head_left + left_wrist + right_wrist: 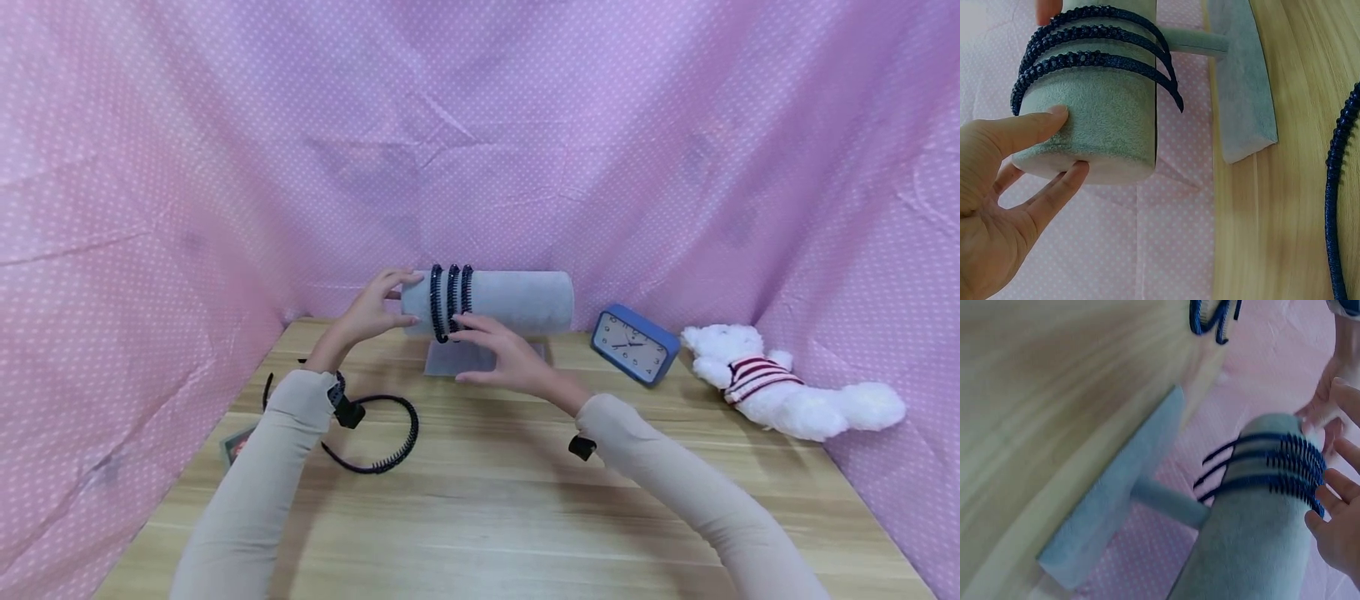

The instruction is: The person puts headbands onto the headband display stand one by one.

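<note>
Broadly, polka-dot cloth (480,167): hangs across the far, left and right sides, probably as a plain backdrop.
Wooden tabletop (465,500): carries everything, with the stand near its far edge, perhaps so that the near part serves as working room.
Grey display stand (521,300): a soft-looking roll lying left to right, held up on a post above a flat base (450,358); that raised roll likely lets arched bands straddle it.
White teddy bear (817,412): lies on the right in a striped top, apart from the stand, seemingly as decoration.
Blue clock (633,343): between stand and bear, tilted, its dial facing near.
Left grip (371,307): thumb and fingers clasp the roll's left end, presumably steadying it.
Right grip (506,354): fingers spread beside the bands, nothing clasped; whether a fingertip touches them I cannot tell.
Dark headbands (437,304): 3 sit side by side over the roll's left half, tips pointing down, so their arch probably keeps them hooked.
Loose headband (412,437): 1 curves on the tabletop, left and near.
Half-hidden band (267,390): farther left, behind the left sleeve.
Small flat item (234,446): at the left edge, mostly covered, unclear.
</note>
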Action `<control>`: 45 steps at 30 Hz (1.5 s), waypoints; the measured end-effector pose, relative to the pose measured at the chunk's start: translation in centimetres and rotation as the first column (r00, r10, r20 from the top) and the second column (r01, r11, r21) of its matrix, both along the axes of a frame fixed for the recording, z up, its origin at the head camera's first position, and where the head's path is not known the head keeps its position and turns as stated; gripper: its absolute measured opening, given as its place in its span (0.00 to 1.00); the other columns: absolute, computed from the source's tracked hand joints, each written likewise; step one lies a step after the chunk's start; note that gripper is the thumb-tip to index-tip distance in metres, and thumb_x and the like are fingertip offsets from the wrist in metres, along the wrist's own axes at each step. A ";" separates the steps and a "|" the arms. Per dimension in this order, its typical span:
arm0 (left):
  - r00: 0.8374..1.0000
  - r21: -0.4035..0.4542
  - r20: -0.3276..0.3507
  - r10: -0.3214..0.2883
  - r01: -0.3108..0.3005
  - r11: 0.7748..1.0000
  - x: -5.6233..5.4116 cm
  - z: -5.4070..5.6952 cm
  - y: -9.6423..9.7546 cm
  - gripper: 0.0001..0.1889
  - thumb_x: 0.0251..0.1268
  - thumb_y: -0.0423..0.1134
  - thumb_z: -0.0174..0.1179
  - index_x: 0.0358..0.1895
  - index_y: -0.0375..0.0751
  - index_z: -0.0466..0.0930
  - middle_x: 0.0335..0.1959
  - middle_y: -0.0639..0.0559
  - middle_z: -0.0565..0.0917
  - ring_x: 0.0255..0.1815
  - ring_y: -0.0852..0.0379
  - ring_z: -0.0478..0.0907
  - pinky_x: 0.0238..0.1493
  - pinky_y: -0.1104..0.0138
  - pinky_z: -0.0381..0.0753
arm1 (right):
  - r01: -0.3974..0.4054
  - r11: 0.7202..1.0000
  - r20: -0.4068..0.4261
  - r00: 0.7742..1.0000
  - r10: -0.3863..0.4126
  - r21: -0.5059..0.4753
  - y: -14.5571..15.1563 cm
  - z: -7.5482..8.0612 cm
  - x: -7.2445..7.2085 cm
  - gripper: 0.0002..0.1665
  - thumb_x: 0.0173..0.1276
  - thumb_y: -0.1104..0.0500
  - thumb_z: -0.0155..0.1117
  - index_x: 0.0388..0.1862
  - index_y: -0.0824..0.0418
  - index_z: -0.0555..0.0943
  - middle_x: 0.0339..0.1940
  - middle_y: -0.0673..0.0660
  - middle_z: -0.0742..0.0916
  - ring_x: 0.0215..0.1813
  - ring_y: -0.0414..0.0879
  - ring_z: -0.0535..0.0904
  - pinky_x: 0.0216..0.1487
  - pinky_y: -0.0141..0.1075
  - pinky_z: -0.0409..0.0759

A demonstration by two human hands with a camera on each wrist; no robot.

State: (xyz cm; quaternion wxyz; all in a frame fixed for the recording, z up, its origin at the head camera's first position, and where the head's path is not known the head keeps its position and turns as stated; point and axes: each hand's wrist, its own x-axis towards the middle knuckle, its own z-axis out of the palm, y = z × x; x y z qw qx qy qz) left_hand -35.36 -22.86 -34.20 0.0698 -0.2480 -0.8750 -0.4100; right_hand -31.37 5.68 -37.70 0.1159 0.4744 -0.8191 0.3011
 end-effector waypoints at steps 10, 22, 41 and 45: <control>1.000 0.000 0.006 0.008 -0.008 1.000 0.0 0.0 0.0 0.38 0.57 0.23 0.71 0.73 0.33 0.68 0.75 0.34 0.63 0.75 0.37 0.62 0.72 0.45 0.73 | -0.166 0.982 0.234 0.962 0.142 0.089 -2.0 -2.9 0.8 0.36 0.64 0.53 0.76 0.69 0.61 0.77 0.72 0.61 0.79 0.74 0.54 0.73 0.76 0.46 0.74; 1.000 0.004 -0.001 0.007 -0.007 1.000 -0.3 0.0 0.1 0.37 0.59 0.24 0.71 0.73 0.33 0.68 0.77 0.35 0.62 0.74 0.35 0.64 0.70 0.42 0.74 | -0.336 0.909 0.462 0.865 0.194 0.247 -4.7 -4.4 1.4 0.35 0.66 0.54 0.75 0.70 0.62 0.76 0.70 0.57 0.81 0.73 0.51 0.75 0.75 0.46 0.74; 1.000 0.051 0.004 0.014 -0.014 0.999 -0.1 -0.4 -0.1 0.36 0.58 0.24 0.71 0.72 0.34 0.70 0.77 0.37 0.63 0.75 0.38 0.63 0.72 0.44 0.74 | -0.457 0.835 0.429 0.849 0.307 0.307 -7.7 -5.5 0.2 0.30 0.66 0.61 0.74 0.66 0.66 0.79 0.67 0.59 0.83 0.72 0.50 0.76 0.75 0.31 0.71; 1.000 0.062 0.009 0.004 -0.005 0.998 0.0 -0.2 -0.1 0.37 0.57 0.23 0.71 0.72 0.33 0.70 0.77 0.36 0.62 0.75 0.38 0.63 0.73 0.45 0.73 | -0.468 0.829 0.435 0.843 0.315 0.307 -7.8 -5.7 -0.2 0.29 0.65 0.62 0.74 0.65 0.66 0.80 0.66 0.59 0.84 0.71 0.50 0.77 0.76 0.31 0.71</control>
